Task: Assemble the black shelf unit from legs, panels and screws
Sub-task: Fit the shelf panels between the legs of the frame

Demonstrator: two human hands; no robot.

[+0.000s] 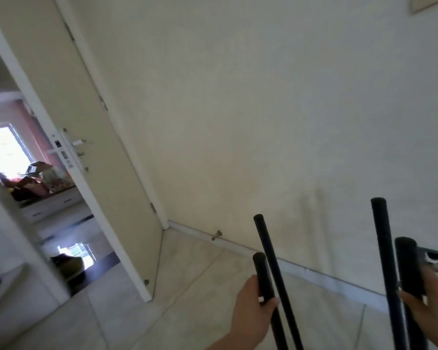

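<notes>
Lower right of frame: left hand (253, 303) clamped on near-left black leg (263, 276); right hand (425, 308) clamped on near-right leg (408, 266). 4 legs upright. Advisable: grips kept level, legs parallel.

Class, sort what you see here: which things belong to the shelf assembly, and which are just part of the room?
Job: four black legs; left hand and right hand, each gripping one.

Room: open door, door stop, tiled floor.

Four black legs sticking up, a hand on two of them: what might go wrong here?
The left hand and right hand each hold one near leg, so the two far legs may sway. Their ends stand close to the wall and could scuff it. The picture is blurred, suggesting quick movement, so a grip might slip.
</notes>
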